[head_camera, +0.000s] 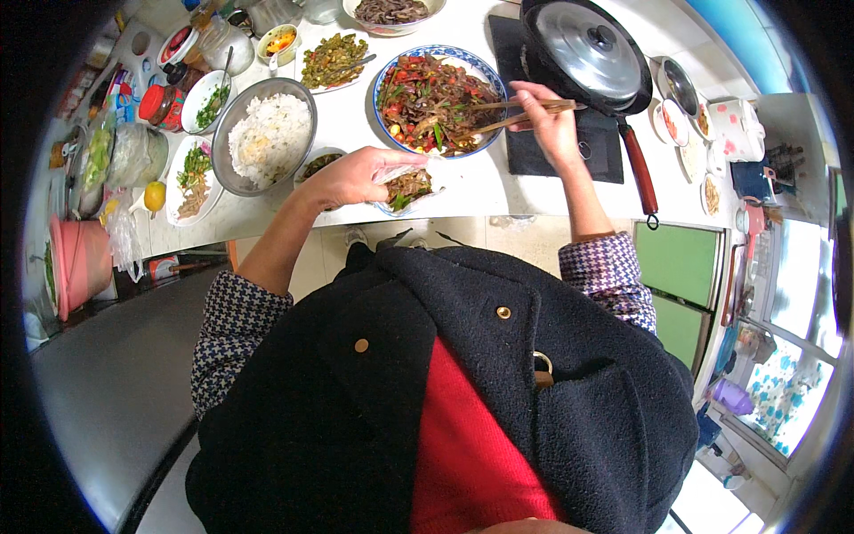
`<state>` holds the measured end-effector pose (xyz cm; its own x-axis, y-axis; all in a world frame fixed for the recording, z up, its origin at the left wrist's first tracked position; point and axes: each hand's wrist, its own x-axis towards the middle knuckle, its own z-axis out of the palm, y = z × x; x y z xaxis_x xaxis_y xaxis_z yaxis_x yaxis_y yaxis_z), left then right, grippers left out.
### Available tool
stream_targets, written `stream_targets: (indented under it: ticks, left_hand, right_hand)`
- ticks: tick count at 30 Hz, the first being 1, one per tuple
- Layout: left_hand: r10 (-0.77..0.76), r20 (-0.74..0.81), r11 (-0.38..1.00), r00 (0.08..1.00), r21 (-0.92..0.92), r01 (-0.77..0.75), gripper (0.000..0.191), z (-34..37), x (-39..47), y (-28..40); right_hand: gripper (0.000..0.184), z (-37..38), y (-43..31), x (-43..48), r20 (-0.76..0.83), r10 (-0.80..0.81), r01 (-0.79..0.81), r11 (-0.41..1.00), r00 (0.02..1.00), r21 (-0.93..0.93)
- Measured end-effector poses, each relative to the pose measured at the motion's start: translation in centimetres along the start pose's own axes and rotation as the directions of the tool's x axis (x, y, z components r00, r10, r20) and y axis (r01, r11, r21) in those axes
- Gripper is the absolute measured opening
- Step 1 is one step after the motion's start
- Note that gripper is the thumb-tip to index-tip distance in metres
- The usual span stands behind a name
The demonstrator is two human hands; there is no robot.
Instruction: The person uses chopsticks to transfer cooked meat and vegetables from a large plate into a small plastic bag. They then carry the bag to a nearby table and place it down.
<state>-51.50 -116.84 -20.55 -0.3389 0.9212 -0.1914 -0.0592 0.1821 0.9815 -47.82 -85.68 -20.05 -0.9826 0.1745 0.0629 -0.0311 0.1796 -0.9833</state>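
Observation:
My right hand (550, 130) is closed on a pair of wooden chopsticks (520, 113), whose tips reach into a stir-fried dish with red and green pieces (434, 100). That food fills a blue-and-white patterned plate (502, 83). Near the counter's front edge, my left hand (360, 177) grips the rim of a clear plastic bag or film (437, 180). It lies around a smaller portion of similar food (408, 187); whether a bowl is under it, I cannot tell. Partly hidden behind my left hand is a small dish of dark food (320, 165).
A metal bowl of rice (267, 137) and an oval plate of chopped vegetables (193, 183) stand left. A plate of green peppers (333, 59) is farther back. At right, a lidded wok (594, 53) sits on a black cooktop (557, 157), its red-brown handle (638, 167) pointing towards the counter's edge.

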Motion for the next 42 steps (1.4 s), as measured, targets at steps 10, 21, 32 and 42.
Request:
stream_targets:
  ticks: [10,21,32,42]
  left_hand:
    - [0.026,0.004,0.999,1.0,0.022,-0.026,0.07,0.2,0.3,-0.2]
    - [0.031,0.005,0.999,1.0,-0.01,-0.031,0.069,0.3,0.4,-0.1]
    - [0.036,0.02,0.993,0.999,0.115,-0.038,0.069,0.2,0.4,0.1]
    - [0.03,0.015,0.994,0.999,0.106,-0.031,0.069,0.3,0.2,0.3]
  right_hand:
    - [0.021,1.7,2.1,0.5,-0.261,0.044,0.042,0.948,0.964,0.317]
    - [0.025,0.3,-1.3,-0.5,-0.083,-0.003,0.009,0.997,0.997,0.072]
    - [0.022,1.8,1.1,-0.1,-0.151,-0.03,0.052,0.988,0.988,0.146]
    - [0.024,1.4,-2.7,-0.3,-0.06,-0.087,0.09,0.994,0.994,0.06]
